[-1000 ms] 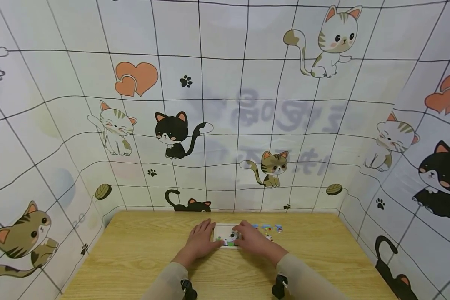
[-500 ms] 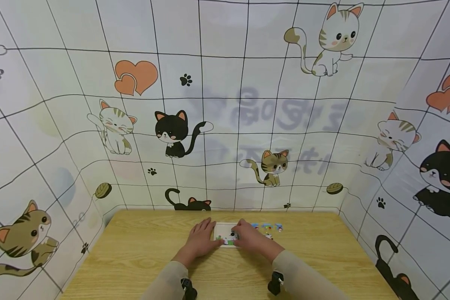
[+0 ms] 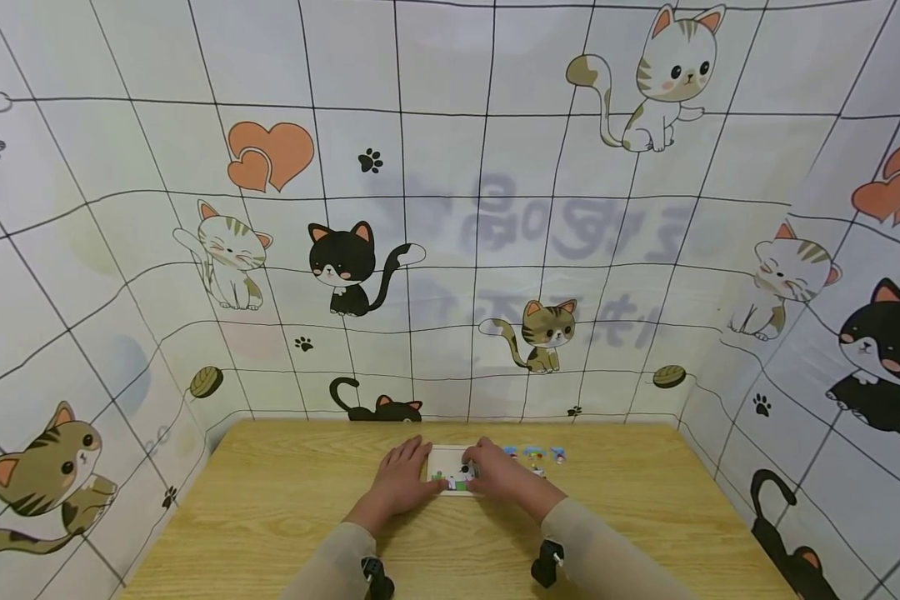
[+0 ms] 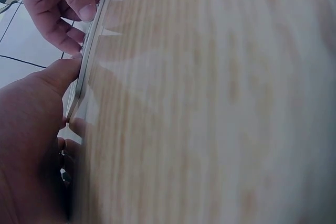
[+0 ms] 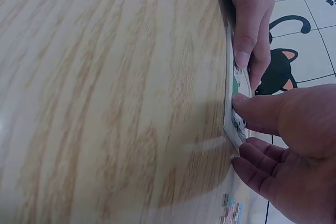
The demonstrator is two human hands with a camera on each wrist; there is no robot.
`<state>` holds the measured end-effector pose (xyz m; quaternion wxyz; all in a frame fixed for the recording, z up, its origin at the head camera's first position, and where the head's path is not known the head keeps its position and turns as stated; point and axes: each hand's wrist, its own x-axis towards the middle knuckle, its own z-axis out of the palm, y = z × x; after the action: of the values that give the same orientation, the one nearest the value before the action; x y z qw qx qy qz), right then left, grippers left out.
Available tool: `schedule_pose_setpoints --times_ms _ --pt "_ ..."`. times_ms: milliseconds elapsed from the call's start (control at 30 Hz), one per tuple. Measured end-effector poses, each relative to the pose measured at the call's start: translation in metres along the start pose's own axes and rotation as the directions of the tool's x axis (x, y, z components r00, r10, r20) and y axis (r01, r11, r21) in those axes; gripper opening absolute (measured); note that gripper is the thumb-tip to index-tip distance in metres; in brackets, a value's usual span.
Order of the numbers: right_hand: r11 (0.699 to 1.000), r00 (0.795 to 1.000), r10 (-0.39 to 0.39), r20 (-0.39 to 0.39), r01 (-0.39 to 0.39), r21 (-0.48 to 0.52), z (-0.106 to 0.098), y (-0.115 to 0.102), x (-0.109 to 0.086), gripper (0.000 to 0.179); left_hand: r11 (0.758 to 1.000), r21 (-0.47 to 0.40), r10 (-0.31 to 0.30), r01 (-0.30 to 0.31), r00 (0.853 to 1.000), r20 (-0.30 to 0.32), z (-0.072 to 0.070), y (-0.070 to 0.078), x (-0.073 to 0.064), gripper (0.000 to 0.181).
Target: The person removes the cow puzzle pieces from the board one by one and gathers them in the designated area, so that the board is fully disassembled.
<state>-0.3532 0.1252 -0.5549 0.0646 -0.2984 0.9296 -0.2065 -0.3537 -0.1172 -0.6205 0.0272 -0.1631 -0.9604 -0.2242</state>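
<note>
We start with the pale wood-grain table [image 3: 307, 508], which fills the bottom of the head view. On it, at the lower centre, both hands flank the work. The left hand [image 3: 399, 482] lies with straight fingers along the left edge of the tray, thumb at its near corner. The right hand [image 3: 506, 482] bends thumb and index finger over the tray's right part, with a narrow gap between them; we cannot tell whether they pinch anything.

The white-rimmed, flat rectangular tray [image 3: 446, 458] sits between the hands; its long axis appears to run left to right. Inside, colourful printed flat pieces [image 3: 457, 484] line the near side. The right thumb and index finger are nearer the dark-and-white printed patch [image 3: 465, 469]. Small blue-topped loose pieces [image 3: 534, 453] lie right of the right hand.

The right hand covers the tray's right end. Both wrist views show the tray nearly edge-on, hiding its layout.
</note>
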Motion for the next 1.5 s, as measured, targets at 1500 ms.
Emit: schedule_pose_setpoints --times_ms 1500 --pt "0.997 0.993 -0.069 -0.096 0.071 0.014 0.0 0.017 0.004 0.027 1.0 0.023 -0.012 0.012 1.0 -0.006 0.003 -0.001 0.001 0.09"
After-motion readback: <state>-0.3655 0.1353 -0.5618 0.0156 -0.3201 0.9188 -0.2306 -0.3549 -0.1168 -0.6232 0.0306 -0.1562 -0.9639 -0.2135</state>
